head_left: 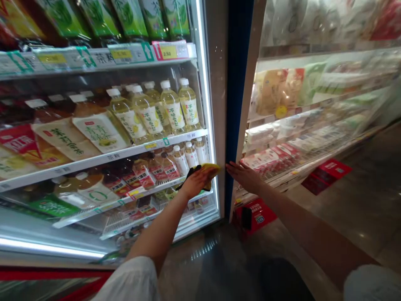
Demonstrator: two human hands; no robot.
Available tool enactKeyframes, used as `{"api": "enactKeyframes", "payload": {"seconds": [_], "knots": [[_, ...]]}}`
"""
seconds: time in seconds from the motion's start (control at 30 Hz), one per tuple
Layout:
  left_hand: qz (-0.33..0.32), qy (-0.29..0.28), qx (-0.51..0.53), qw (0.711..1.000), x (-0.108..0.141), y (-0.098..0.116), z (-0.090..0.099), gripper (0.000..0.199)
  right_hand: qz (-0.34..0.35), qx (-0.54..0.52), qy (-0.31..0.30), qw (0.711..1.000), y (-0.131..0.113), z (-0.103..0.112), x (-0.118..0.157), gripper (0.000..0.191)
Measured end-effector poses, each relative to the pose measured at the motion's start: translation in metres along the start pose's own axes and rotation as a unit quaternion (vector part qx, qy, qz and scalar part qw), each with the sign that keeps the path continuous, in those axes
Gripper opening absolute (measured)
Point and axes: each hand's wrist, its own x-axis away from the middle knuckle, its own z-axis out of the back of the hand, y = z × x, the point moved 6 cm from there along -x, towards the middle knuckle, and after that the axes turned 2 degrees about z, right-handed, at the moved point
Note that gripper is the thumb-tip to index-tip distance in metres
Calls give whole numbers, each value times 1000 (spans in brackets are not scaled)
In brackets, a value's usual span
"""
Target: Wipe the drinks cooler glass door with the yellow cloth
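Note:
My left hand [196, 182] presses a yellow cloth [213, 169] with dark edges against the glass front of the drinks fridge, near its right side. The cloth lies under my fingers, so part of it is hidden. My right hand [246, 177] has its fingers stretched out. Its fingertips touch or nearly touch the dark blue panel [235, 104] between the two refrigerated cases.
Behind the glass stand rows of bottled drinks [171, 109] on lit white shelves. To the right, an open chilled case [283, 144] holds packaged goods. Red signs [327, 175] hang low along its front, above the dark shiny floor [203, 271].

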Motion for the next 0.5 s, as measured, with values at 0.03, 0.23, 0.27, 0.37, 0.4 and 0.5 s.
{"api": "enactKeyframes", "payload": {"seconds": [0.03,0.23,0.27,0.37,0.4,0.5], "knots": [[-10,4,-2,1000,1,1,1,50,6,-1,-2,1000,3,-1,1,62],[-6,11,6,1000,9,-1,7,48,22,-17,6,1000,11,-5,4,57],[1,13,9,1000,12,-2,6,48,24,-20,6,1000,11,-5,4,56],[5,9,30,1000,20,0,-3,44,12,-34,-1,999,9,-5,5,57],[6,7,35,999,23,1,-7,41,2,-38,-4,999,9,-5,5,59],[30,8,54,998,27,-1,-16,38,-18,-41,-10,999,8,-4,4,62]]}}
